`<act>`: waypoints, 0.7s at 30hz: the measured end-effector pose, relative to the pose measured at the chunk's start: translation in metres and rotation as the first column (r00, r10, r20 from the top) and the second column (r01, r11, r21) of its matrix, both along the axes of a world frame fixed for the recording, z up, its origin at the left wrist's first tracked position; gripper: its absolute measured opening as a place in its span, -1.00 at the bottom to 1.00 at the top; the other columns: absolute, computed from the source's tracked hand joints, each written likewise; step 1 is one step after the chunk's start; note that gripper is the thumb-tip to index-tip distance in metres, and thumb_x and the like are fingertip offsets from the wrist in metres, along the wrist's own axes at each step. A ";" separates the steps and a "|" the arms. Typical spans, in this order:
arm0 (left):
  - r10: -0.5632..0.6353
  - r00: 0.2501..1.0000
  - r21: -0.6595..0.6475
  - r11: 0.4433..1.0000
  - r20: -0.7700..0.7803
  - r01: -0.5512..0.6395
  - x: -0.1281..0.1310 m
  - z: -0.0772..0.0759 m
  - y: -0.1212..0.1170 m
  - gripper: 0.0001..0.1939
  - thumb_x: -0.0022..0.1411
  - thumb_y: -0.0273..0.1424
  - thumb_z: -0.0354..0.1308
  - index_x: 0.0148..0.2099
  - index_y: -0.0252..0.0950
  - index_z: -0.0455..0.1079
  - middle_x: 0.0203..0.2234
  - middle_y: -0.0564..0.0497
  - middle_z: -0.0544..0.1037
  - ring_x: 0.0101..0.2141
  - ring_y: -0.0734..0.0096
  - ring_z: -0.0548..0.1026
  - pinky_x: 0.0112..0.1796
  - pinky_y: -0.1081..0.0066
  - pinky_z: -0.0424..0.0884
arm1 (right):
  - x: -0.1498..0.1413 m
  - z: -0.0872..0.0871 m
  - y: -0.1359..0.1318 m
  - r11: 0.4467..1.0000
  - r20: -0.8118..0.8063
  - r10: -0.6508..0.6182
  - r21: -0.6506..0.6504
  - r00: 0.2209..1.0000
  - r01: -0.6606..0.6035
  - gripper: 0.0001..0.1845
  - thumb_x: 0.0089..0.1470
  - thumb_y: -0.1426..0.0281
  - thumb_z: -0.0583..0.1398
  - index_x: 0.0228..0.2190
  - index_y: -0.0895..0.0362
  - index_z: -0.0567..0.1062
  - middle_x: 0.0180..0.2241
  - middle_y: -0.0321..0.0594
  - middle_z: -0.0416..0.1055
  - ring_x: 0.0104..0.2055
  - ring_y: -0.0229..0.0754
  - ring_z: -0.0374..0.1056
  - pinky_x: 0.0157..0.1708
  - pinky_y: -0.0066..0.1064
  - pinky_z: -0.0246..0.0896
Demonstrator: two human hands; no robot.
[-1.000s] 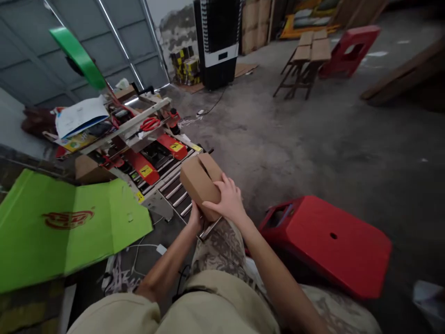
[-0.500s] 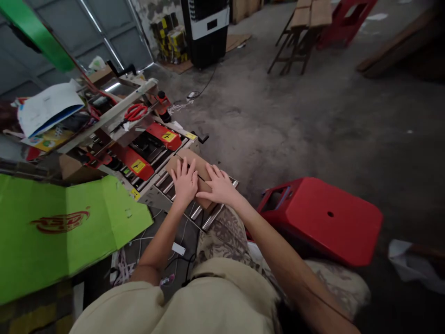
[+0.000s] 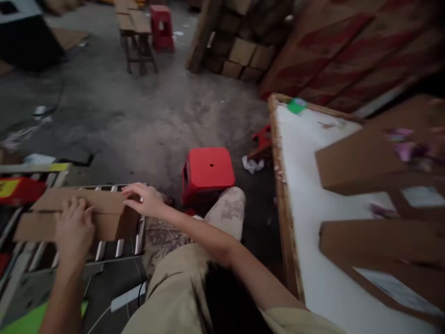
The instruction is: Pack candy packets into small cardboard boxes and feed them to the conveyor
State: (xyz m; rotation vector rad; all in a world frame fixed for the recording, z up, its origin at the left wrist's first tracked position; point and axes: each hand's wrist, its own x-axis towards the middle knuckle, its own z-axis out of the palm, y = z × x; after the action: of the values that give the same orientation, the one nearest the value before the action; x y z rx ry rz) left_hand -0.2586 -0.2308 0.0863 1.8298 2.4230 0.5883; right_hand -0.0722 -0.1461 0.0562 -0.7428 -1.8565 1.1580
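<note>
A brown cardboard box [image 3: 106, 226] lies on the metal rollers of a conveyor at lower left, its top flaps meeting along a seam. On its top, my left hand [image 3: 73, 227] rests palm down with the fingers spread and slightly bent. At the box's right end, my right hand [image 3: 148, 200] has its fingertips by the upper corner; thumb and fingers are apart, with a gap between them. Blur hides whether those fingertips touch the cardboard.
A red plastic stool [image 3: 212, 169] stands beyond my knee. To the right, a white-topped table [image 3: 295, 185] with a wooden rim carries cardboard boxes [image 3: 368, 162] and a green tape roll [image 3: 296, 105]. A white power strip [image 3: 128, 297] hangs below the conveyor [image 3: 120, 248].
My view has swung right, bringing the table and boxes into sight. My right hand has moved from the box's top to its right end, while my left hand stays on top.
</note>
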 end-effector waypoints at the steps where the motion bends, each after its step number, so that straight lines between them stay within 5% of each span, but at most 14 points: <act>1: -0.010 0.999 0.001 1.000 -0.034 0.010 0.006 -0.001 0.003 -0.24 0.26 0.09 -0.34 0.39 -0.13 0.01 0.39 -0.02 0.01 0.36 -0.04 -0.03 0.26 -0.17 -0.04 | 0.011 -0.005 0.003 0.997 0.017 -0.059 -0.053 0.998 0.060 -0.79 0.12 0.40 0.26 -0.16 0.11 0.48 -0.08 -0.22 0.46 -0.10 -0.26 0.41 0.02 -0.37 0.29; 5: -0.015 0.976 -0.011 1.000 -0.217 0.013 0.046 -0.003 0.002 0.11 0.03 0.30 -0.24 0.46 -0.20 -0.39 0.42 -0.11 -0.42 0.37 -0.20 -0.28 0.25 -0.23 -0.19 | 0.065 -0.023 0.005 0.919 0.099 -0.302 -0.236 0.948 0.317 -0.80 0.08 0.46 0.24 -0.19 0.11 0.49 -0.16 -0.28 0.50 -0.23 -0.28 0.43 -0.13 -0.39 0.36; 8: 0.060 0.954 -0.057 0.995 -0.294 -0.080 0.065 -0.001 0.002 0.02 0.13 0.17 -0.11 0.46 -0.18 -0.40 0.43 -0.15 -0.26 0.38 -0.17 -0.20 0.24 -0.24 -0.13 | 0.109 -0.027 -0.004 0.845 0.148 -0.405 -0.315 0.902 0.431 -0.79 0.02 0.44 0.25 -0.23 0.11 0.48 -0.24 -0.28 0.54 -0.24 -0.25 0.46 -0.20 -0.39 0.40; 11: 0.063 0.943 -0.168 0.978 -0.328 -0.124 0.059 0.004 0.002 -0.03 0.19 0.02 -0.01 0.44 -0.43 -0.23 0.38 -0.39 -0.07 0.35 -0.28 -0.11 0.21 -0.29 -0.08 | 0.147 -0.018 -0.027 0.790 0.174 -0.462 -0.365 0.870 0.493 -0.78 0.00 0.29 0.23 -0.26 0.09 0.47 -0.29 -0.20 0.54 -0.24 -0.17 0.48 -0.15 -0.24 0.42; 15: 0.063 0.943 -0.316 0.933 -0.327 -0.172 0.021 0.003 0.005 0.03 0.16 0.03 0.08 0.42 -0.57 -0.16 0.36 -0.51 -0.08 0.34 -0.34 -0.12 0.23 -0.25 -0.14 | 0.206 -0.025 -0.048 0.711 0.208 -0.520 -0.434 0.829 0.554 -0.60 -0.13 0.06 0.29 -0.31 0.05 0.43 -0.23 0.04 0.49 -0.16 0.04 0.46 -0.05 0.05 0.32; 17: 0.114 0.940 -0.350 0.908 -0.320 -0.229 -0.012 -0.004 0.010 0.04 0.17 0.03 0.08 0.43 -0.54 -0.20 0.38 -0.46 -0.13 0.36 -0.29 -0.17 0.25 -0.21 -0.17 | 0.238 -0.051 -0.043 0.659 0.245 -0.540 -0.473 0.806 0.585 -0.53 -0.23 0.03 0.34 -0.31 0.02 0.42 -0.26 0.12 0.47 -0.27 0.11 0.47 -0.12 0.16 0.30; 19: 0.195 0.927 -0.357 0.882 -0.321 -0.309 -0.052 -0.008 0.011 0.03 0.18 0.03 0.07 0.44 -0.53 -0.22 0.39 -0.42 -0.16 0.37 -0.25 -0.20 0.26 -0.19 -0.18 | 0.264 -0.084 -0.037 0.549 0.325 -0.605 -0.491 0.726 0.677 -0.50 -0.34 -0.01 0.37 -0.34 -0.04 0.46 -0.28 0.11 0.48 -0.34 0.11 0.48 -0.16 0.13 0.32; 21: 0.258 0.909 -0.354 0.858 -0.328 -0.371 -0.091 0.000 0.006 0.02 0.19 0.02 0.07 0.43 -0.52 -0.21 0.39 -0.42 -0.15 0.37 -0.23 -0.19 0.26 -0.17 -0.17 | 0.278 -0.109 -0.031 0.550 0.343 -0.623 -0.448 0.703 0.705 -0.53 -0.29 -0.05 0.34 -0.33 -0.09 0.48 -0.27 0.11 0.50 -0.36 0.13 0.49 -0.24 0.10 0.35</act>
State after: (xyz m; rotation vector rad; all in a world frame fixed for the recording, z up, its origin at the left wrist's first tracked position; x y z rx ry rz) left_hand -0.3493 -0.2251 0.0866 1.4241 2.7731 -0.1826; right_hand 0.2060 -0.1773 -0.0524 -1.7402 -1.0968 1.1149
